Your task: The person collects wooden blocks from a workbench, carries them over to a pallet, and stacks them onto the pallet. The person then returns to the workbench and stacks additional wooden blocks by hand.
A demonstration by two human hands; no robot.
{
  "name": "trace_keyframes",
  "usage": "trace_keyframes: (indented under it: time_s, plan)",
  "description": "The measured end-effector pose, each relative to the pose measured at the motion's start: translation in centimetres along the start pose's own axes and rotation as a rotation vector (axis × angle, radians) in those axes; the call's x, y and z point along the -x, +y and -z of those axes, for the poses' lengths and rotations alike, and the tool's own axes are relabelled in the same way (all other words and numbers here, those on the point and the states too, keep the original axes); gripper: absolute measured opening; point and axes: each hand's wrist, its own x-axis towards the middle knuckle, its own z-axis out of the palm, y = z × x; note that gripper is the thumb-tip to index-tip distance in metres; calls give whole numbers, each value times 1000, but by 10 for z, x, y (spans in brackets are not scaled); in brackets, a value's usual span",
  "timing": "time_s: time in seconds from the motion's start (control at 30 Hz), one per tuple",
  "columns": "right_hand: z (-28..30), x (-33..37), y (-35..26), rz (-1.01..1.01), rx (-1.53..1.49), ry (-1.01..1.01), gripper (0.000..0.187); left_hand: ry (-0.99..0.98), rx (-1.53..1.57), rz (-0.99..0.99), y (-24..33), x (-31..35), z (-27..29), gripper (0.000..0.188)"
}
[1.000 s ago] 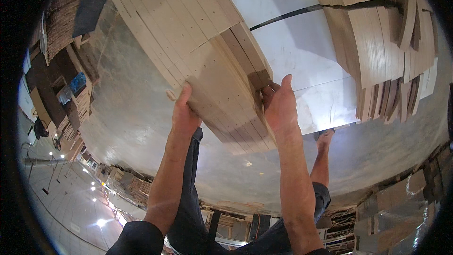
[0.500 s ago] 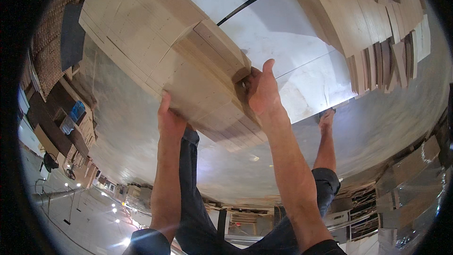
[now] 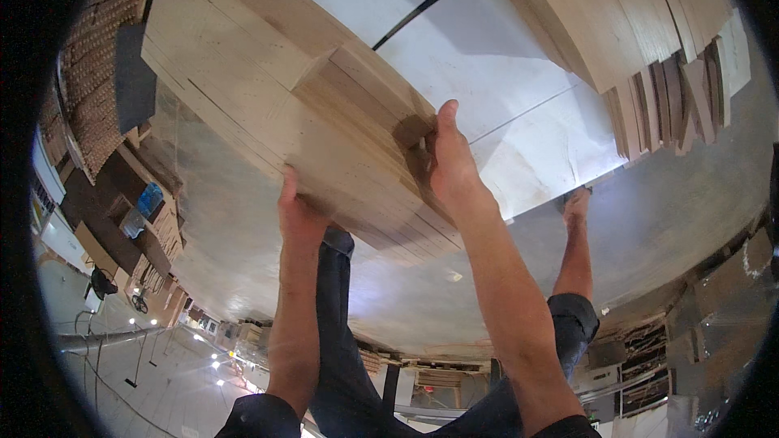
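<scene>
The pale tan stack of long, flat wooden boards (image 3: 243,81) lies between the two hands and extends forward and to the left of them. A raised section with a stepped end (image 3: 337,69) occupies the near half of the stack, its side face turned toward the right hand. Fine dark seams run lengthwise between boards.

The left hand (image 3: 304,215) is clamped on the left edge: thumb against the rim, fingers out of sight underneath. The right hand (image 3: 450,162) is set against the opposite side. Its thumb stands upright, apart from the curled fingers, which sit in shadow; I cannot tell whether they close on the wood.

Ahead and to the right of the right hand is a smooth, white, flat surface (image 3: 527,57), crossed by a narrow black band (image 3: 434,4). Farther right, a layered pile of curved, light-brown wooden pieces (image 3: 568,8) rests on it, offcut ends facing the person.

Below both hands is a dull grey, scuffed floor (image 3: 219,186). Well to the left of the left hand stand a brown, rough-textured stack (image 3: 105,89) and a dark grey flat panel (image 3: 135,73). Behind the left forearm, small white ceiling lamps (image 3: 215,363) are lit. Behind the right forearm, a rack (image 3: 645,369) holds thin, dark strips.
</scene>
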Motion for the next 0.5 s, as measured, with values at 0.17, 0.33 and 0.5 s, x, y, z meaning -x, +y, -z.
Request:
trace_keyframes:
  time_s: [0.17, 0.33, 0.5]
  plan:
    - [-9, 11, -10, 8, -122, 34, 70, 19, -12, 3, 0, -4, 10, 67]
    - [-18, 17, -11, 9, -144, 86, 63, 7, 0, 4, 0, -4, 11, 66]
    - [-18, 13, -8, -4, -200, 42, 59, 56, -140, 42, 2, -3, 9, 66]
